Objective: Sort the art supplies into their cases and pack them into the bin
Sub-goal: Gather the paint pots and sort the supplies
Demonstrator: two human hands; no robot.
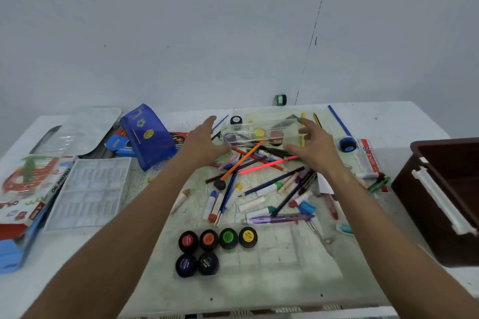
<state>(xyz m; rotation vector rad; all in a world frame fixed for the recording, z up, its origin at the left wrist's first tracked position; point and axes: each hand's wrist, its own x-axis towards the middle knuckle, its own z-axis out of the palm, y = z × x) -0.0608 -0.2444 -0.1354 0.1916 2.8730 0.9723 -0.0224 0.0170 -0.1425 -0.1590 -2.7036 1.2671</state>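
**Both hands at the ends of the clear case**

A clear plastic case (261,132) with round paint pans inside sits at the far middle of the worktop (285,280), above a heap of pencils and markers (261,184). The left hand (204,141) reaches to its left end, the right hand (312,146) to its right end, both arms stretched forward. The fingers of each hand are spread and loosely bent; whether they touch the case I cannot tell. Six black paint pots (216,250) stand near. A brown bin (425,189) is at the right.
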